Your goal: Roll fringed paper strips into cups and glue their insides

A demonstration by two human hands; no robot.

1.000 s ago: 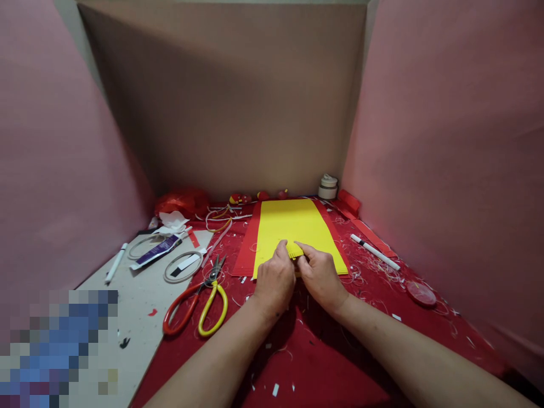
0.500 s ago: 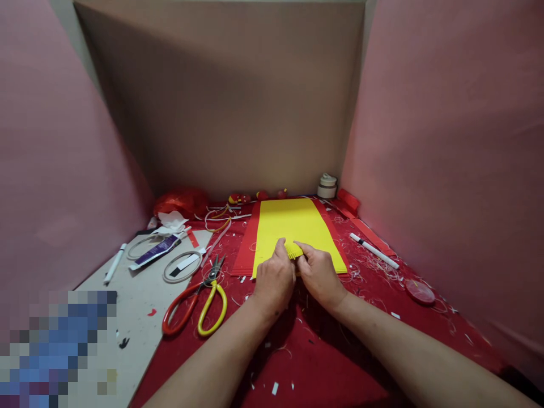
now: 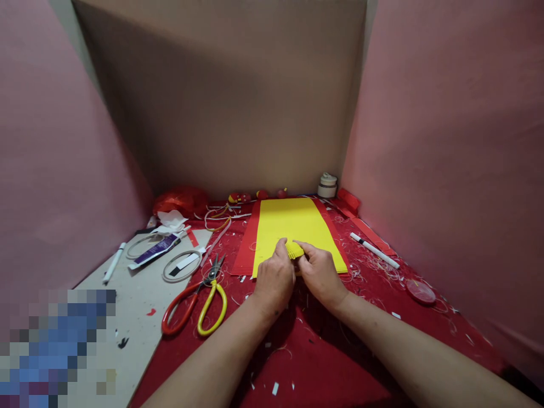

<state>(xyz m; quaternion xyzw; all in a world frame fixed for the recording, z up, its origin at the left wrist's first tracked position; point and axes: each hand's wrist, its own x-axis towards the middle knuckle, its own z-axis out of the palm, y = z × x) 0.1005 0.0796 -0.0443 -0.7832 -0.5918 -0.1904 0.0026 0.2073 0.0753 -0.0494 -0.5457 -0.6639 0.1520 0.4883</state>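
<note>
While the left hand (image 3: 275,277) and right hand (image 3: 322,273) pinch opposite sides of the ridged yellow piece (image 3: 294,249) at the near end of the yellow sheet (image 3: 291,221), the step appears to be gathering its ridges, and the next move likely calls for even grip pressure.

The ribbed yellow piece (image 3: 294,249) looks matt, the scissor handles (image 3: 225,306) smooth glossy plastic.

A small handicraft workspace is indicated: coloured sheets (image 3: 293,218) are stacked at centre, scissors (image 3: 212,276) are laid at lower left, and thread scraps (image 3: 385,273) are strewn over red cloth (image 3: 317,357). The spot is enclosed by pink walls (image 3: 446,141) at both sides and a brown panel (image 3: 221,102) above.
</note>
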